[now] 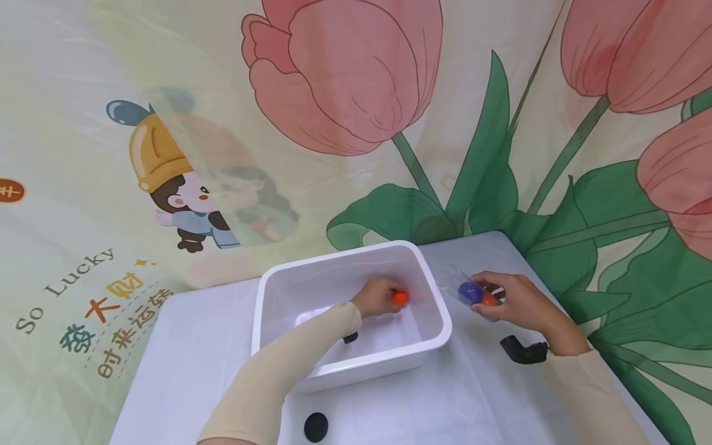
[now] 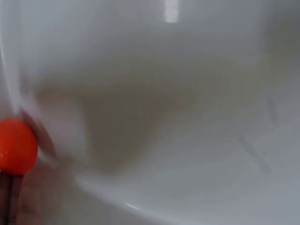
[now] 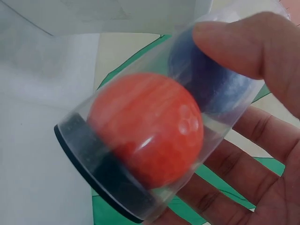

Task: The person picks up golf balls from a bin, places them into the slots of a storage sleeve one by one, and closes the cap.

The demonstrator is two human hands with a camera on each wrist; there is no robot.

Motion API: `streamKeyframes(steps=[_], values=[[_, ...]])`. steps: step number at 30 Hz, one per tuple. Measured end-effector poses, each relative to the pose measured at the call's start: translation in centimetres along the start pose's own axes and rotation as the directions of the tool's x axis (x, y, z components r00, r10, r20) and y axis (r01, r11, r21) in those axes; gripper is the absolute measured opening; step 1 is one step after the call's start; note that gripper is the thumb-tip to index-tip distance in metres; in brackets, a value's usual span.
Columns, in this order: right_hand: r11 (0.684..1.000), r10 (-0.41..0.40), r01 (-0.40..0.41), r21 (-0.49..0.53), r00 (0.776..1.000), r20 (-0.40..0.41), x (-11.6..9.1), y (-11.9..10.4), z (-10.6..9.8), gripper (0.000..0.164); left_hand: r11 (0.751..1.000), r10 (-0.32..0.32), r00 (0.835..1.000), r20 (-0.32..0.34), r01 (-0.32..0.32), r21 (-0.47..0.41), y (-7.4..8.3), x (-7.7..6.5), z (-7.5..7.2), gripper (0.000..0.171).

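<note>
Inside the white plastic tub, my left hand pinches an orange ball near the right wall. The left wrist view has that ball at its left edge, with fingers against it. To the right of the tub, my right hand grips a clear plastic tube, tilted above the table. A blue ball and an orange-red ball sit one behind the other in the tube. A black cap closes the end by the orange-red ball. The tube's other end is partly cut off in the right wrist view.
A black round disc lies on the white-covered table in front of the tub. Black curved pieces show at both wrists. Behind the table hangs a cloth printed with tulips and a cartoon figure.
</note>
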State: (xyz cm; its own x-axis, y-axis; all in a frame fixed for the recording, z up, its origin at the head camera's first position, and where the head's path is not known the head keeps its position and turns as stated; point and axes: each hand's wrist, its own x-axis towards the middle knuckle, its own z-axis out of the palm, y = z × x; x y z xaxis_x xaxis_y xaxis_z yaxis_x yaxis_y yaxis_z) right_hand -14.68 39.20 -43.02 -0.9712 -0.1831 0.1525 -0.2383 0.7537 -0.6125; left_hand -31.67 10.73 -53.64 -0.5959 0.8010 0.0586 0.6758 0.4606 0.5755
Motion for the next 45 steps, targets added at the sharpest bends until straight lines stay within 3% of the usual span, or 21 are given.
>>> streamKeyframes(steps=[2, 6, 12, 18, 23, 33, 40, 45], values=[[1.0, 0.0, 0.0, 0.002, 1.0, 0.002, 0.0, 0.0, 0.0, 0.052, 0.996, 0.02, 1.0, 0.016, -0.021, 0.087, -0.1, 0.1, 0.3, 0.029], [1.0, 0.001, -0.001, 0.009, 1.0, 0.005, -0.1, -0.1, 0.2, 0.051, 0.989, 0.02, 0.997, 0.073, -0.031, 0.141, -0.3, 0.1, 0.8, 0.031], [1.0, 0.014, -0.014, 0.009, 1.0, 0.0, -0.3, -0.2, 0.2, 0.049, 0.994, 0.005, 0.992, 0.124, -0.018, 0.104, -0.1, 0.0, 0.7, 0.031], [1.0, 0.003, -0.003, 0.009, 1.0, -0.005, -0.4, -0.2, 0.1, 0.048, 0.995, -0.056, 0.986, 0.158, 0.042, 0.092, 0.7, 0.0, -0.2, 0.027], [1.0, -0.001, 0.001, 0.003, 1.0, -0.007, -0.6, -0.3, 0.0, 0.049, 0.997, -0.054, 0.99, 0.133, 0.046, 0.064, 1.2, 0.0, -1.3, 0.026], [1.0, -0.025, 0.025, -0.01, 1.0, -0.011, -0.9, -0.5, -0.1, 0.05, 0.996, -0.025, 0.997, 0.07, 0.032, -0.086, 2.1, -0.6, -2.9, 0.028], [1.0, -0.014, 0.014, -0.015, 1.0, -0.004, -1.2, -0.8, -0.3, 0.05, 0.986, 0.015, 0.999, 0.038, -0.009, -0.168, 3.8, -1.2, -3.8, 0.027], [1.0, -0.018, 0.018, -0.014, 1.0, -0.007, -1.3, -1.2, -0.4, 0.05, 0.979, 0.003, 1.0, 0.014, 0.0, -0.202, 5.4, -1.7, -5.1, 0.027]])
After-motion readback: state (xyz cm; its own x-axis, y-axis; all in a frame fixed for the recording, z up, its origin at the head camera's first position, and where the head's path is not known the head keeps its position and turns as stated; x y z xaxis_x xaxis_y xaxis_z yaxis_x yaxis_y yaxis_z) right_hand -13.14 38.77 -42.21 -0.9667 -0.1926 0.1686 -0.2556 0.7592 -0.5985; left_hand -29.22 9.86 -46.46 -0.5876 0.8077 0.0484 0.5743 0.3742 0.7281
